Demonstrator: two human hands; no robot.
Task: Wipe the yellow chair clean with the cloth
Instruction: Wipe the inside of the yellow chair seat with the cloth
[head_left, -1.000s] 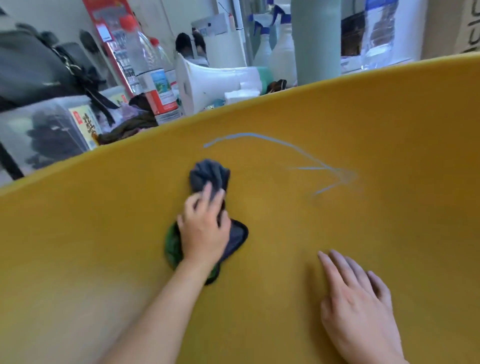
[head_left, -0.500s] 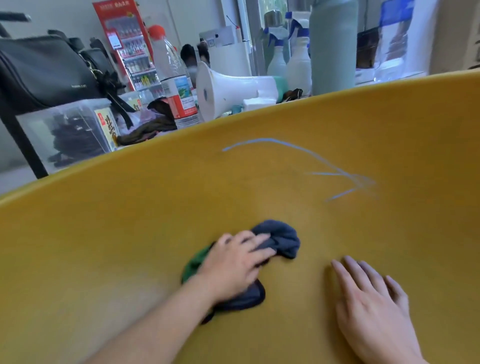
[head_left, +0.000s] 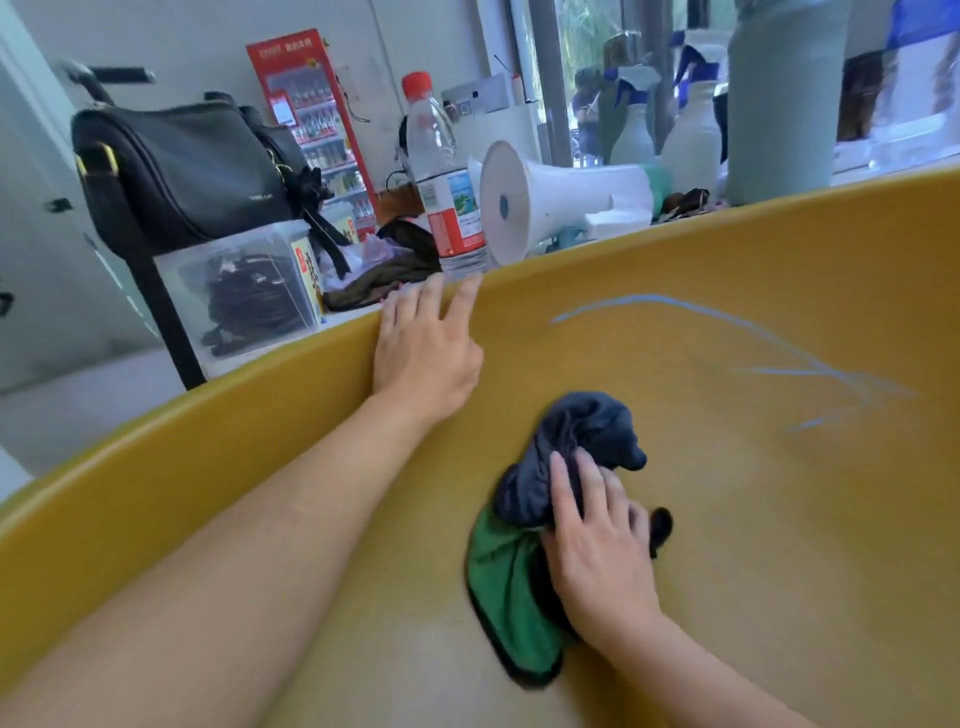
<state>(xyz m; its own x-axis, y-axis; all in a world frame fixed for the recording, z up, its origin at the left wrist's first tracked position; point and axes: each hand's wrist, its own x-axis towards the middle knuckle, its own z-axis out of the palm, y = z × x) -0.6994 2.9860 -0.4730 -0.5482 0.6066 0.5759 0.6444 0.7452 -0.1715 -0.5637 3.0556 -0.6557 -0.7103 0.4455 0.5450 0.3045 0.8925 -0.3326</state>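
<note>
With the left hand (head_left: 426, 345) flat-fingered on the top edge of the yellow curved chair (head_left: 779, 530) and the right hand (head_left: 597, 551) pressing open fingers on the bunched blue-and-green cloth (head_left: 576, 436) mid-surface, the ungripped wad could slip free or merely smear the pale blue scribble (head_left: 810, 364) beyond.

Crumpled cloth (head_left: 569, 462) on yellow chair (head_left: 769, 545)

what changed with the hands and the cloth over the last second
The cloth switched hands. The left hand, which had been wiping with it, let go and moved up to rest its fingers at the rim of the yellow chair. The right hand, earlier flat on the chair, moved onto the cloth and now presses it. The blue marks remain on the chair, unwiped.
</note>
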